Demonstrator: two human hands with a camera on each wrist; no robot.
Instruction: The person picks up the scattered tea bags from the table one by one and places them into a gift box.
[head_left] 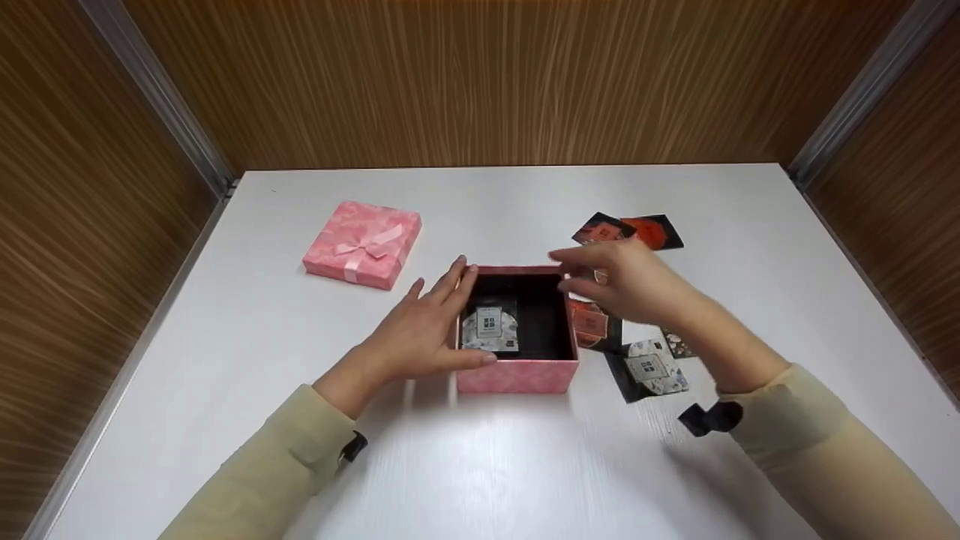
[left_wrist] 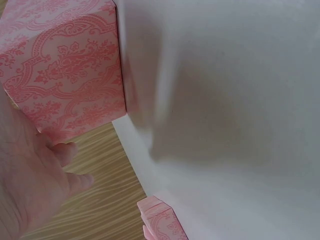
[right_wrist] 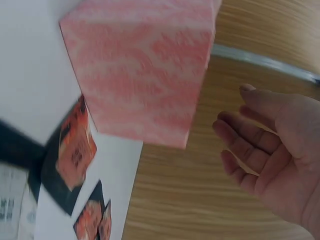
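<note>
A lidless pink patterned box (head_left: pixel 517 376) with a dark interior stands at the middle of the table. Inside it, on the left, lies a small square packet (head_left: pixel 489 337), black with a pale floral print. My left hand (head_left: pixel 416 334) rests along the box's left side, fingers extended to the back left corner and thumb lying on the front rim. Over the right rim hovers my right hand (head_left: pixel 637 281), fingers loosely bent with nothing between them. In the right wrist view that hand (right_wrist: pixel 280 155) is apart from the box (right_wrist: pixel 140 75).
A pink lid (head_left: pixel 364 244) with a ribbon bow lies at the back left. Right of the box are several packets: a red-and-black one (head_left: pixel 592 324), a pale floral one (head_left: pixel 649 367), and others (head_left: pixel 652 231) farther back. Wood-grain panels (head_left: pixel 480 82) enclose the white table.
</note>
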